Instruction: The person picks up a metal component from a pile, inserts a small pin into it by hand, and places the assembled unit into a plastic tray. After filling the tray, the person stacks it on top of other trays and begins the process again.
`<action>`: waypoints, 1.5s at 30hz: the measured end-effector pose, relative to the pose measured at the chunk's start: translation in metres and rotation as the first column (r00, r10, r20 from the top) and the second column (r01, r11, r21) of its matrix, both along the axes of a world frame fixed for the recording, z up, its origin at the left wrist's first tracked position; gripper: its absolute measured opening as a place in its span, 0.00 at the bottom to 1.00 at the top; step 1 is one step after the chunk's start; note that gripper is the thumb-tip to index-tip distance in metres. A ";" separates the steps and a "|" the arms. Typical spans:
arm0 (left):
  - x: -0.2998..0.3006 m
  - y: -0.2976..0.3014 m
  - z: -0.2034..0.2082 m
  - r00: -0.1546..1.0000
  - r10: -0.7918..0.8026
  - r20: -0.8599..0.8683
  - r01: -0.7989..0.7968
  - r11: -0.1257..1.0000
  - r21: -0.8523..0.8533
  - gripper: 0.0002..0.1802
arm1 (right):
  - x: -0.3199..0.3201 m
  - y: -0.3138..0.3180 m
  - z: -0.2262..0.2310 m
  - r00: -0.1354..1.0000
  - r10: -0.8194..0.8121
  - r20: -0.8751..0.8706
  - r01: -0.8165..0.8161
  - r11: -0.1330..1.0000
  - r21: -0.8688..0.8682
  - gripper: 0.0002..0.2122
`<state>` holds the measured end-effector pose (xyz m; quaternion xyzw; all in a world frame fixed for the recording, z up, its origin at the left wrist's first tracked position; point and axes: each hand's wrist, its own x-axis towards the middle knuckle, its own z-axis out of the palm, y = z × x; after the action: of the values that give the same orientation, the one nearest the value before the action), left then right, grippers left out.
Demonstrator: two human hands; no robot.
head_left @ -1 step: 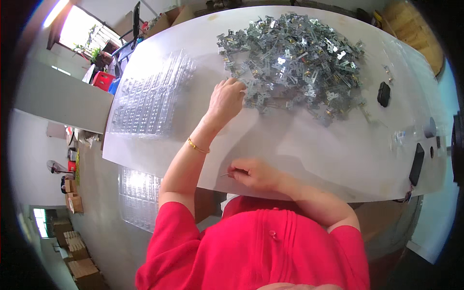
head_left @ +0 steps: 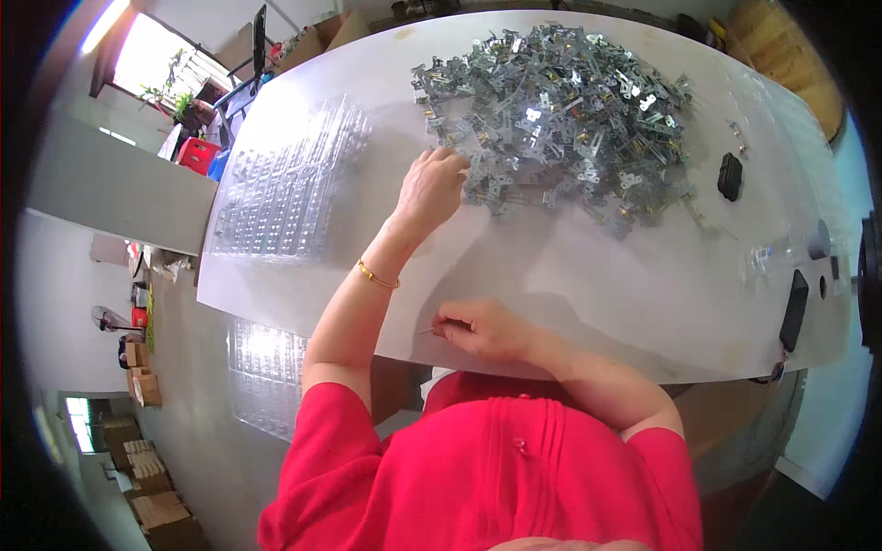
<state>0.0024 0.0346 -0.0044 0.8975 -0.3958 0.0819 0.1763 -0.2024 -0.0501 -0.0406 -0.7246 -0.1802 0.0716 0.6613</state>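
A large heap of small metal brackets (head_left: 570,119), silvery with some brass-coloured bits, covers the far middle of the white table (head_left: 514,266). At its left edge is my left hand (head_left: 432,188), palm down with the fingers bent inward. The fingertips are against the heap's rim, and whatever they grip is hidden. Close to the table's front edge, my right hand (head_left: 485,331) rests on its side with thumb and fingers pinched together. A thin, pale metal pin (head_left: 425,331) sticks out leftward from that pinch.
Clear plastic trays with moulded pockets (head_left: 285,193) lie stacked at the table's left; another clear tray (head_left: 266,376) is below the front-left edge. A small black case (head_left: 729,176), a black phone-like slab (head_left: 793,310) and a clear bottle (head_left: 770,255) are at the right.
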 end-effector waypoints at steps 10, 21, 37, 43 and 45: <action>-0.008 -0.014 0.001 0.967 0.165 -0.194 -0.159 0.986 0.048 0.12 | 0.008 -0.005 -0.008 0.998 0.017 -0.066 -0.012 0.996 0.084 0.07; 0.012 -0.010 -0.012 0.979 -0.147 0.138 0.145 0.989 0.023 0.18 | 0.009 -0.005 -0.003 1.000 0.017 -0.024 -0.016 0.998 0.063 0.05; 0.019 -0.005 -0.007 0.971 -0.213 0.110 0.191 0.964 0.183 0.14 | 0.009 -0.007 -0.002 0.999 0.019 -0.032 -0.018 0.999 0.036 0.07; 0.015 -0.007 0.000 0.986 -0.168 0.025 0.159 0.965 0.210 0.13 | 0.009 -0.009 -0.001 0.999 0.028 -0.027 -0.028 1.000 0.005 0.08; 0.014 -0.005 0.000 0.986 -0.164 0.000 0.160 0.966 0.203 0.12 | 0.010 -0.008 -0.001 0.999 0.029 -0.043 -0.028 0.999 0.024 0.08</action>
<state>0.0164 0.0299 -0.0048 0.8747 -0.4755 0.0339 0.0872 -0.1929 -0.0581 -0.0419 -0.7124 -0.1770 0.0945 0.6725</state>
